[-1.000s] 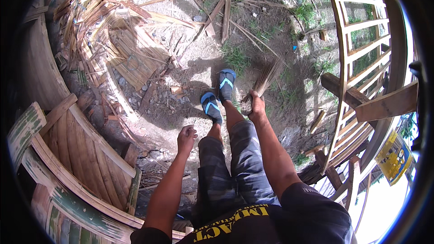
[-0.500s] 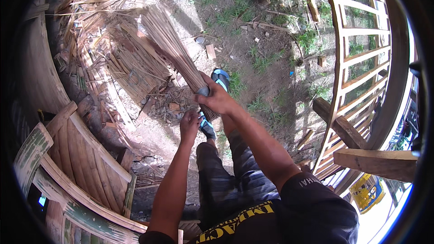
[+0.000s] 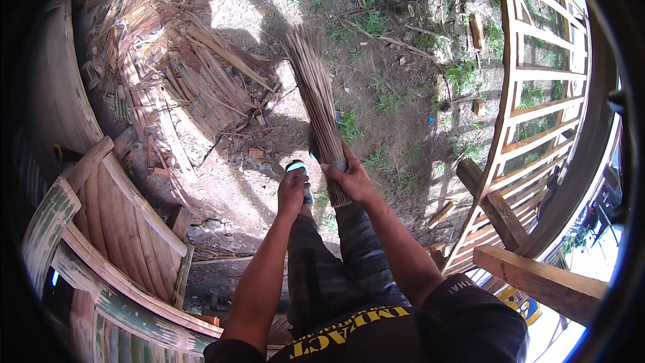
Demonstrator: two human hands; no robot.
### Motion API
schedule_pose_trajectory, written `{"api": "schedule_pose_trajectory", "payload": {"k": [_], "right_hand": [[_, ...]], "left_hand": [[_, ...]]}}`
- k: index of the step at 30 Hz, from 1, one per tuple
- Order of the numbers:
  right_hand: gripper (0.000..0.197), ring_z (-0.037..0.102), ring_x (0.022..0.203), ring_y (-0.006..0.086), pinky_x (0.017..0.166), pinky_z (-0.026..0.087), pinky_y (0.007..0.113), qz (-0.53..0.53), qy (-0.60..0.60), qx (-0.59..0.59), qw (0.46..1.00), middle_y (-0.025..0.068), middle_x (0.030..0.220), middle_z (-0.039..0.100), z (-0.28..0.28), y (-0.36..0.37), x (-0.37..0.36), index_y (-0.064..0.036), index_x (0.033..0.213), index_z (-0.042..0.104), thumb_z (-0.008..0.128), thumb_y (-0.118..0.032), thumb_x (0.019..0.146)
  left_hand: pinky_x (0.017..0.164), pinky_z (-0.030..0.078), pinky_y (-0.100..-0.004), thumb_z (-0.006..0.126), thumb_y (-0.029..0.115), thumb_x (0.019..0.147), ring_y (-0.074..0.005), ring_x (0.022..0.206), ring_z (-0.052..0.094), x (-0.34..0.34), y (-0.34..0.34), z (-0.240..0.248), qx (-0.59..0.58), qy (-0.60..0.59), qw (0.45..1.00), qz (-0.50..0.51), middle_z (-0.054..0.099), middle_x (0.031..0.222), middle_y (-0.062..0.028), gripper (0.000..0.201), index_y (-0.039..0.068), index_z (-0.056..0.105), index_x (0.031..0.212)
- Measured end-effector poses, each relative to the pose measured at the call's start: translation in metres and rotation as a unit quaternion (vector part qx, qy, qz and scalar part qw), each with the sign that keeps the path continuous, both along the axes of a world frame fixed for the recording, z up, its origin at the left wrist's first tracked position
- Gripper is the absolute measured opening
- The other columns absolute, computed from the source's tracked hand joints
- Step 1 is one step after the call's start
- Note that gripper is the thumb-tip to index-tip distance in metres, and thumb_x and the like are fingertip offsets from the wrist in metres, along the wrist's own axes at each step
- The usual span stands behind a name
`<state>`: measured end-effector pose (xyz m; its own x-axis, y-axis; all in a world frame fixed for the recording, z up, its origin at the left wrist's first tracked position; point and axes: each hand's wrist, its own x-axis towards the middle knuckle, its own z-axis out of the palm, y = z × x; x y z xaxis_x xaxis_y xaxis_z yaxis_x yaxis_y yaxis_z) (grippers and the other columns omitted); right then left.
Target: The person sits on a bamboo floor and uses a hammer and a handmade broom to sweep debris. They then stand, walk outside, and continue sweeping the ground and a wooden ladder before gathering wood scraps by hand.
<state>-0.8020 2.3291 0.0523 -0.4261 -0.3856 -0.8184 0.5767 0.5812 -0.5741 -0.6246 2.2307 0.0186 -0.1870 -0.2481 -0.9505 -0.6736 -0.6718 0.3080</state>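
Note:
My right hand [image 3: 353,178] is wrapped around a stick broom [image 3: 316,97], a bundle of thin brown sticks bound with a grey band near its butt end. The broom's loose tips fan out forward and slightly left over the ground. To the left, apart from the broom, my left hand [image 3: 292,191] is loosely curled with nothing visible in it. A dark shoe with light blue trim [image 3: 296,165] shows just beyond my left hand. The other shoe is mostly hidden by the broom.
A heap of dry bamboo strips and scraps [image 3: 208,74] lies ahead to the left. Curved bamboo furniture [image 3: 127,228] stands close on my left. On the right are a slatted wooden frame [image 3: 514,94] and a jutting beam [image 3: 537,275]. Grass tufts and wood pieces dot the ground.
The broom has swung to the right and closer to upright in the picture, and my right hand has moved right and nearer to me with it. My left hand has shifted slightly right.

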Motion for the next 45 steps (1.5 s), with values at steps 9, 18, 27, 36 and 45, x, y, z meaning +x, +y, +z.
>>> {"api": "schedule_pose_trajectory", "payload": {"k": [9, 18, 27, 36, 45], "right_hand": [[0.092, 0.059, 0.115, 0.0246, 0.1, 0.047, 0.034, 0.178, -0.097, 0.001, 0.979, 0.0197, 0.129, 0.061, -0.03, -0.001, -0.004, 0.0003, 0.155, 0.034, 0.082, -0.031, 0.082], [0.027, 0.058, 0.059, 0.0167, 0.051, 0.05, 0.035, -0.423, -0.003, 0.064, 0.904, 0.0038, 0.078, 0.055, -0.143, 0.051, -0.239, -0.0075, 0.106, 0.053, 0.071, -0.017, 0.089], [0.084, 0.059, 0.105, 0.019, 0.094, 0.048, 0.03, 0.2, 0.041, -0.09, 0.975, 0.013, 0.128, 0.06, -0.051, -0.035, -0.212, -0.0035, 0.157, 0.035, 0.074, -0.025, 0.086], [0.024, 0.061, 0.06, 0.0179, 0.054, 0.053, 0.035, -0.262, -0.022, 0.068, 0.962, 0.0028, 0.068, 0.056, -0.137, -0.05, -0.325, -0.0096, 0.089, 0.061, 0.069, -0.032, 0.092], [0.099, 0.059, 0.125, 0.0252, 0.107, 0.044, 0.035, 0.279, 0.077, -0.028, 0.957, 0.0216, 0.138, 0.06, -0.042, -0.188, -0.301, -0.0035, 0.159, 0.03, 0.079, -0.035, 0.078]], "left_hand": [[0.077, 0.053, -0.031, 0.054, 0.027, 0.105, -0.016, 0.094, 0.067, 0.017, -0.026, -0.006, -0.023, -0.045, 0.998, -0.039, 0.067, 0.113, -0.0076, 0.033, 0.007, 0.058, 0.131], [0.073, 0.058, -0.0287, 0.057, 0.019, 0.102, -0.0174, 0.093, 0.072, -0.044, -0.003, -0.052, -0.038, 0.047, 0.998, -0.031, 0.07, 0.102, -0.0115, 0.031, -0.002, 0.061, 0.125], [0.092, 0.057, -0.0448, 0.064, 0.022, 0.086, -0.0326, 0.117, 0.068, -0.226, -0.021, -0.054, 0.007, -0.048, 0.793, -0.607, 0.071, 0.126, -0.0152, 0.033, 0.009, 0.077, 0.114], [0.09, 0.053, -0.0484, 0.058, 0.031, 0.095, -0.0399, 0.104, 0.068, -0.246, -0.178, -0.03, -0.223, 0.153, 0.874, -0.404, 0.071, 0.11, -0.0222, 0.036, 0.007, 0.063, 0.121], [0.09, 0.055, -0.0386, 0.06, 0.022, 0.098, -0.0297, 0.104, 0.071, -0.166, -0.216, -0.027, -0.146, 0.043, 0.899, -0.411, 0.072, 0.113, -0.0177, 0.032, 0.002, 0.063, 0.123]]}}
